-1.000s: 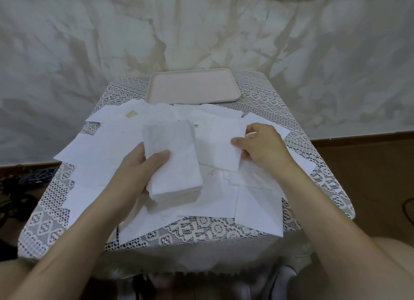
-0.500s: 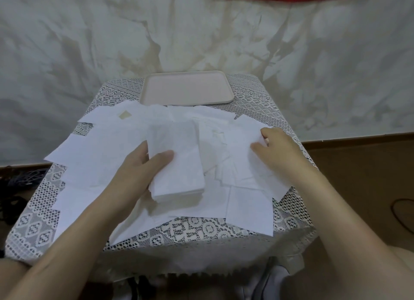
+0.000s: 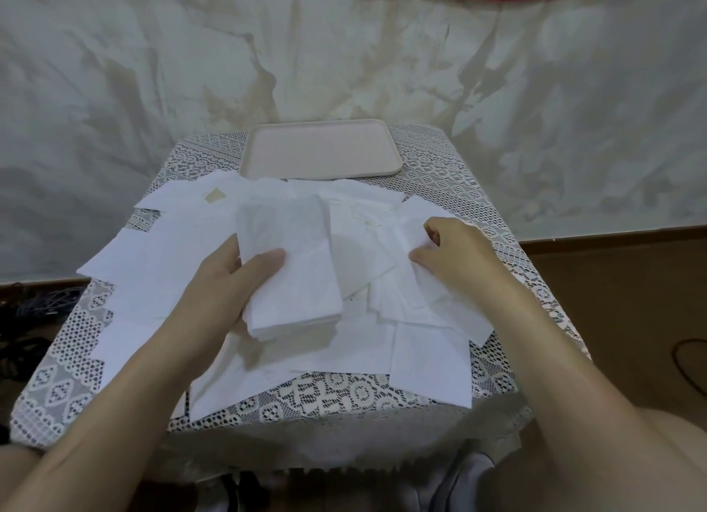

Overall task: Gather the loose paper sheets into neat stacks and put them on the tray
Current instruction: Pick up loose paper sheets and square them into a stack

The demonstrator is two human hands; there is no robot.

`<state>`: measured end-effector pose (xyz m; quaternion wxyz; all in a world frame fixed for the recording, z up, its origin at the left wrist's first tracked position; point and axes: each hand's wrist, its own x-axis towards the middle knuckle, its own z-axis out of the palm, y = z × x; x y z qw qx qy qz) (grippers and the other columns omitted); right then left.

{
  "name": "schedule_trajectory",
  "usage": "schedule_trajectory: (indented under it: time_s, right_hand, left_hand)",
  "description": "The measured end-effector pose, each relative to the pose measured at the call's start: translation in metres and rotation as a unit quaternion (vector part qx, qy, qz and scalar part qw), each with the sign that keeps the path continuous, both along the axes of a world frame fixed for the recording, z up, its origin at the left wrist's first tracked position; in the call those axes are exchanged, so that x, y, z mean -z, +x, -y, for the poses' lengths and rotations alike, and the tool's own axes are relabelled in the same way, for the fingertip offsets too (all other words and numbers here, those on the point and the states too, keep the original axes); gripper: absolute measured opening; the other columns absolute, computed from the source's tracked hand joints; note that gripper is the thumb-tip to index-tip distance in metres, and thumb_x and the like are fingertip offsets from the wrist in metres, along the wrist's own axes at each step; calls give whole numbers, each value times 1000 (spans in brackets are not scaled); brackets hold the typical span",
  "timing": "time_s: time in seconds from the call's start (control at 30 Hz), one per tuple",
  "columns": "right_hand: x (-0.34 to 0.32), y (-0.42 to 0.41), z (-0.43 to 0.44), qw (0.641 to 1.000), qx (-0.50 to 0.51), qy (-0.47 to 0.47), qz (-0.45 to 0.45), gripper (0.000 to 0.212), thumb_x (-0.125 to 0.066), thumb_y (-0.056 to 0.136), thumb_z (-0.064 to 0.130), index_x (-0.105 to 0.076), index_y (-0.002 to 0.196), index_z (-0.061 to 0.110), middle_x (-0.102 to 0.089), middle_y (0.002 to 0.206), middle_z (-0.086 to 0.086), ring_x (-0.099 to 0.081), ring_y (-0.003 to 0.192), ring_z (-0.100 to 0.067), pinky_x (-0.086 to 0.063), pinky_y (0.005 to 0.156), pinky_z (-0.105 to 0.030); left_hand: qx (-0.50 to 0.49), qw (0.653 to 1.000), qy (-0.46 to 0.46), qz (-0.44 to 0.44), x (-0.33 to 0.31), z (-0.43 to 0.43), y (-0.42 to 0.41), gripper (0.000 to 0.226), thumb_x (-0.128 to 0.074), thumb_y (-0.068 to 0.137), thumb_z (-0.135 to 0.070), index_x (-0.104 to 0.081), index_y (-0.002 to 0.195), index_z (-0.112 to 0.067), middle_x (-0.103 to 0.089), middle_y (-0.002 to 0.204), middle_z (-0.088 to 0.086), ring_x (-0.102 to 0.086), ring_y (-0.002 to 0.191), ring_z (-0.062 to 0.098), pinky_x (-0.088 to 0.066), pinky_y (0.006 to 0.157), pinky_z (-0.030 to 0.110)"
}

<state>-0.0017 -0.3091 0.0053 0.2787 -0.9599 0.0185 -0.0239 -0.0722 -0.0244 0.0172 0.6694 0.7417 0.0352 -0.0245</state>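
**Steadily now: one more sheet for the stack**

The left hand (image 3: 229,282) grips a thick stack (image 3: 294,266) above the middle of the table (image 3: 493,220), thumb curled over the top face and fingers beneath. The right hand (image 3: 455,251) curls its fingertips onto a loose sheet (image 3: 432,293) just right of the stack, apparently pinching its edge. Other sheets (image 3: 160,266) lie spread across the lace cloth (image 3: 65,389), and the tray (image 3: 321,151) waits at the far edge. Lift one sheet only (they overlap and may cling), then square its corners on the stack before the thumb clamps down.
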Motion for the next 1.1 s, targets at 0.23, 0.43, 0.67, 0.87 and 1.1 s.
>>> schedule_trajectory:
  time_s: [0.23, 0.43, 0.67, 0.87, 1.1]
  right_hand:
    - [-6, 6, -29, 978, -13, 199, 58, 27, -71, 84, 30, -55, 83, 8, -63, 82, -16, -59, 72, -35, -51, 64, -43]
    - [-5, 4, -36, 990, -45, 135, 21, 29, -65, 85, 30, -56, 90, 4, -66, 92, -17, -61, 75, -28, -53, 69, -44]
    - [-2, 10, 15, 992, -4, 127, -3, 9, -73, 89, 23, -70, 93, 15, -74, 93, -3, -70, 91, -28, -55, 86, -43]
    - [9, 10, 3, 984, 21, 175, -14, 39, -75, 87, 32, -52, 80, 2, -53, 75, -6, -51, 69, -22, -35, 65, -35]
    - [-4, 5, -15, 970, -23, 229, -80, 26, -77, 89, 29, -72, 98, 5, -77, 91, -8, -68, 72, -20, -50, 66, -29]
  left_hand:
    - [-20, 1000, 6, 5, 1, -9, 4, 20, -62, 103, -32, -68, 122, -32, -80, 107, -6, -75, 85, 13, -52, 51, 26]
    - [-22, 1000, 22, 6, 3, -13, 4, 29, -72, 95, -39, -68, 123, -32, -79, 108, -3, -74, 81, 12, -52, 50, 25]
    - [-8, 1000, 23, 5, 4, -10, 4, 36, -70, 89, -45, -68, 122, -34, -79, 108, -2, -74, 79, 12, -50, 48, 24]
    - [-6, 1000, 15, 3, 5, -7, 4, 33, -71, 91, -43, -68, 123, -35, -79, 107, -2, -74, 81, 14, -52, 52, 30]
    - [-12, 1000, 18, -3, 6, -10, 4, 23, -68, 100, -37, -68, 122, -34, -80, 106, -5, -75, 86, 17, -55, 57, 30]
